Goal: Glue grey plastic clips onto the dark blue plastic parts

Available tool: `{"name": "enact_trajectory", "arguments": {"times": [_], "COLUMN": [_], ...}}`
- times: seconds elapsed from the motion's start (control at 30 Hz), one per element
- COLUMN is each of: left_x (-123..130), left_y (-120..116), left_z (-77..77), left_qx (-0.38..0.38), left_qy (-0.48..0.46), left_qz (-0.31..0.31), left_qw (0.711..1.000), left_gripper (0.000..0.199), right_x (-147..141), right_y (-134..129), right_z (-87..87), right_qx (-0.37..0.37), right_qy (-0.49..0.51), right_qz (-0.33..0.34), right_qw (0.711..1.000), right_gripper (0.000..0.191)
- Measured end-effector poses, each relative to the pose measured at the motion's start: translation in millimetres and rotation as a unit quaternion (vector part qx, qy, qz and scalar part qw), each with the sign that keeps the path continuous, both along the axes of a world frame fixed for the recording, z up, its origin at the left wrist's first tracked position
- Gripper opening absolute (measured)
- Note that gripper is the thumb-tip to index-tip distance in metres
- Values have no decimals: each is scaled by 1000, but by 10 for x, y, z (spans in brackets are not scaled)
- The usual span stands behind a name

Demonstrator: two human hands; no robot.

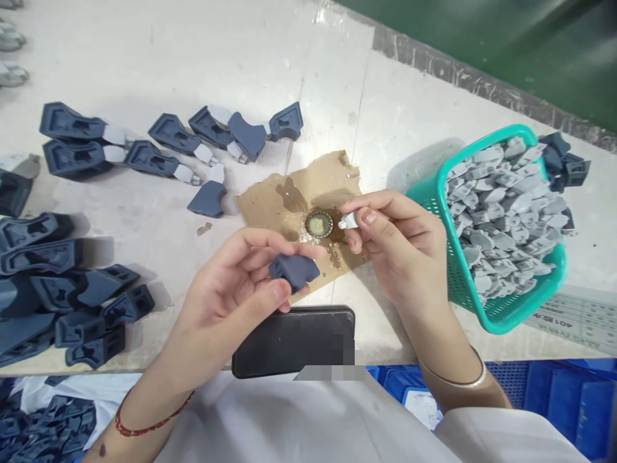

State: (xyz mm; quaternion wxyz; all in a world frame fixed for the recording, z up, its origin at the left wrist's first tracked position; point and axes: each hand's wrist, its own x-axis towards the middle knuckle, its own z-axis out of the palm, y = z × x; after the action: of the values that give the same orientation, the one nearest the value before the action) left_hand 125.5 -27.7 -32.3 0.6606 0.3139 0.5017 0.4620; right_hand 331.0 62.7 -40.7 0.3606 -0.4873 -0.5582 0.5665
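A: Hands first, head view. Left hand [236, 289] is palm-up over the desk [144, 58] edge, thumb and fingers pinching a dark blue plastic piece [294, 271].

B: Right one?

A: Right hand [400, 247] pinches a small grey insert [348, 222] between thumb and forefinger, tip pointing left at the bottle cap [319, 224] of glue on the stained cardboard scrap [299, 193].

B: Key relation?

A: Insert sits just beside the cap's right rim, nearly touching; can't tell if it's in the liquid. Blue piece lies below and left of the insert, near, not touching. Its long axis runs roughly left to right, wide end toward the right hand. Right hand is the nearer one to the cap.

B: Surroundings?

A: Teal basket [486, 318] full of grey inserts right of the right hand. Assembled blue pieces with grey tips [164, 157] across the far desk, more blue housings stacked [53, 289] at the left. Black phone [294, 341] face-down at the near edge under the hands. Blue crates [569, 399] below the desk on the right.
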Motion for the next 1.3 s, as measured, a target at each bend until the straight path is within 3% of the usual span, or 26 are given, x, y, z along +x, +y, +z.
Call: {"name": "enact_trajectory", "arguments": {"times": [0.13, 0.27, 0.4, 0.6, 0.8, 1.03, 1.3], "left_x": [50, 112, 117, 127, 169, 199, 193], "left_y": [7, 35, 26, -21, -13, -32, -60], "left_z": [1, -13, -55, -86, -90, -133, -165], "left_qx": [-24, 50, 91, 103, 112, 150, 180], "left_qy": [2, 71, 99, 148, 213, 289, 316], "left_qz": [52, 85, 88, 96, 98, 100, 100], "left_qw": [998, 993, 987, 979, 966, 940, 926], "left_gripper": [22, 17, 28, 26, 24, 22, 25], "right_x": [-26, -73, -125, -168, -184, -248, -262], "right_y": [-49, -125, -183, -193, -205, -225, -255], "right_z": [32, 50, 63, 108, 113, 121, 63], "right_qx": [-24, -25, -35, -28, -4, 15, 67], "right_qy": [32, 77, 110, 127, 92, 33, -41], "right_qz": [16, 25, 45, 60, 78, 50, 65], "right_qw": [999, 996, 992, 990, 993, 998, 995], "right_gripper": [14, 8, 5, 2, 7, 30, 30]}}
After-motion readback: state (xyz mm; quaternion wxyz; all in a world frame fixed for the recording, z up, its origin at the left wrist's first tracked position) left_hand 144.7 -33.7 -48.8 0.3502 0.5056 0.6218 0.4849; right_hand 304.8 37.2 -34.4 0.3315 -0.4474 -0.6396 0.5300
